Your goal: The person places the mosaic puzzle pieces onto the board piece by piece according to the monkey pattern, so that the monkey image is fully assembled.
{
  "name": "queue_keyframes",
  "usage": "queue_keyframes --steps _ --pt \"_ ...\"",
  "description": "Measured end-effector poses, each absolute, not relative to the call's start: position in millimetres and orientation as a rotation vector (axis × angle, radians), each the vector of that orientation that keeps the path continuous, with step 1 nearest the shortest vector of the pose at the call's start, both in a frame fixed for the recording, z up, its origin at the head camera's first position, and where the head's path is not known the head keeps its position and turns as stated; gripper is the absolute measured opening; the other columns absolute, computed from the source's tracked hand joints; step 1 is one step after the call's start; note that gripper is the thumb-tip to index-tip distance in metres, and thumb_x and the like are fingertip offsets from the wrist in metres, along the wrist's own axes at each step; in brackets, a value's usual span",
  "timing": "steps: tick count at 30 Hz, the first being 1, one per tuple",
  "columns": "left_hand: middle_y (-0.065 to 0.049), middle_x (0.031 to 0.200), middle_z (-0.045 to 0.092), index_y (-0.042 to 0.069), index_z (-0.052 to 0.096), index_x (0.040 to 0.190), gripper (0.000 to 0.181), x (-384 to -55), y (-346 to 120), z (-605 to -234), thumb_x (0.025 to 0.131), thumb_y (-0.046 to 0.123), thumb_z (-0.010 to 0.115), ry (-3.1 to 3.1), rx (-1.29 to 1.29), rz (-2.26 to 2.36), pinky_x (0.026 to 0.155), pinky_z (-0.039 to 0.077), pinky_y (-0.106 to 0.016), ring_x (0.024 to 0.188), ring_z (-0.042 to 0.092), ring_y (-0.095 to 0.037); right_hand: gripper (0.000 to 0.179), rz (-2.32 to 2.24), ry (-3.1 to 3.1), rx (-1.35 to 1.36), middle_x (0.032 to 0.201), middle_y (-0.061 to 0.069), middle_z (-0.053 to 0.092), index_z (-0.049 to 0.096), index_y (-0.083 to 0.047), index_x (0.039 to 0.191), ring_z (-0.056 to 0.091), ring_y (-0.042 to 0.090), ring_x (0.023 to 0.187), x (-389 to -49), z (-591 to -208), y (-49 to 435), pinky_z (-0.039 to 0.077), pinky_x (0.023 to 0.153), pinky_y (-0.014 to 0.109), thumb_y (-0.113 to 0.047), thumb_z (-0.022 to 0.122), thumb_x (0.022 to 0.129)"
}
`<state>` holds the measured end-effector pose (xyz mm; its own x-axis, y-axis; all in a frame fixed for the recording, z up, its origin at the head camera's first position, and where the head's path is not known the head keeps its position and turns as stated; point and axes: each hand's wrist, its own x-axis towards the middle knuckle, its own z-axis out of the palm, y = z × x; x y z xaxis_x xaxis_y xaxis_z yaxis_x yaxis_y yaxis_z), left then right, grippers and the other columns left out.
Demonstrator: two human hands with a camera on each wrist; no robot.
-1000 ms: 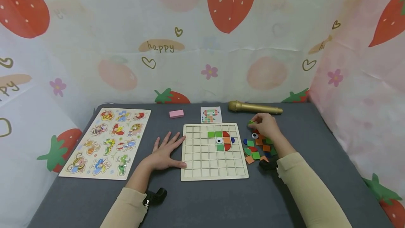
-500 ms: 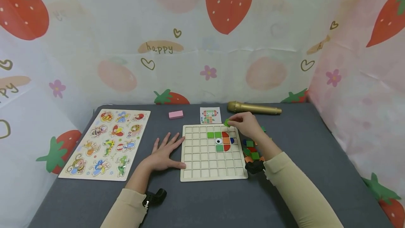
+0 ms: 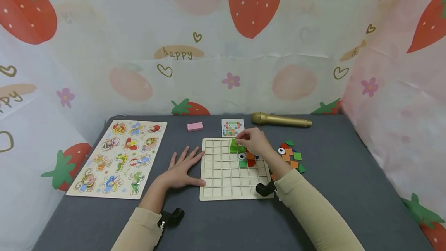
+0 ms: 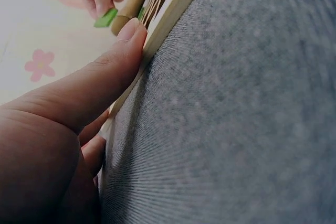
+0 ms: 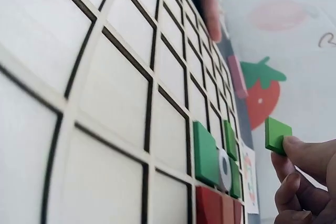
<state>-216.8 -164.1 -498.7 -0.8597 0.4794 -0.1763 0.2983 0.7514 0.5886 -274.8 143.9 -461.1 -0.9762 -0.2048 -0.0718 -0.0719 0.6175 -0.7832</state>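
Note:
A pale wooden grid board (image 3: 223, 185) lies flat on the dark cloth. My left hand (image 3: 181, 172) spreads its straight fingers against the board's left edge, thumb (image 4: 113, 64) touching the rim. Thumb and fingertips of my right hand (image 3: 256, 142) pinch a green square tile (image 5: 276, 134), held above the board's far rows. Set in the grid are an eye tile (image 3: 242, 156), green tiles (image 3: 242, 164), and red and orange pieces (image 3: 251, 162); my right hand hides part of this group in the head view.
Loose coloured tiles (image 3: 294, 164) lie right of the board. Behind it are a patterned card (image 3: 232, 128), a gold microphone (image 3: 281, 119) and a pink block (image 3: 194, 126). An insect picture board (image 3: 116, 160) lies at left. A strawberry-print curtain (image 3: 212, 88) backs the table.
My right hand has carried the green tile leftward from the loose pile, over the board's top edge, to above its far rows. The left hand has stayed at the board's edge.

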Motion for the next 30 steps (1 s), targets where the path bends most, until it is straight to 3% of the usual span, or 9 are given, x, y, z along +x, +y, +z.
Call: queue_keyframes --steps 5,14,20,30 --pt "-0.004 0.171 0.010 0.028 0.024 0.162 0.104 -217.5 -167.3 -499.3 0.079 0.060 0.078 2.624 0.609 0.804 0.119 -0.014 -0.063 0.157 -0.008 -0.035 0.009 -1.255 2.692 -0.279 0.091 -0.002 0.072 0.077 -0.018 0.095 0.062 0.017 0.085 -277.2 -468.2 129.1 0.051 0.075 0.036 -0.026 0.072 0.096" --pt "-0.004 0.171 0.008 0.028 0.022 0.163 0.103 -217.8 -169.3 -495.6 0.082 0.058 0.077 2.600 0.600 0.812 0.119 -0.015 -0.063 0.157 -0.010 -0.034 0.008 -1.233 2.703 -0.315 0.087 -0.002 0.070 0.076 -0.016 0.095 0.062 0.015 0.079 -277.4 -470.5 108.2 0.051 0.069 0.032 -0.023 0.072 0.095" --pt "-0.002 0.171 0.008 0.029 0.022 0.163 0.103 -218.3 -165.5 -497.5 0.081 0.059 0.077 2.607 0.609 0.807 0.120 -0.016 -0.062 0.157 -0.010 -0.033 0.009 -1.079 2.779 -0.328 0.090 -0.003 0.070 0.075 -0.017 0.093 0.063 0.015 0.081 -276.3 -474.7 103.7 0.053 0.078 0.037 -0.025 0.071 0.096" --pt "-0.003 0.171 0.009 0.029 0.024 0.162 0.103 -219.2 -165.7 -498.3 0.080 0.060 0.078 2.608 0.604 0.802 0.119 -0.015 -0.062 0.157 -0.009 -0.034 0.008 -0.952 2.782 -0.368 0.099 -0.002 0.072 0.078 -0.018 0.100 0.066 0.018 0.091 -278.0 -475.6 100.6 0.054 0.080 0.038 -0.021 0.073 0.095"
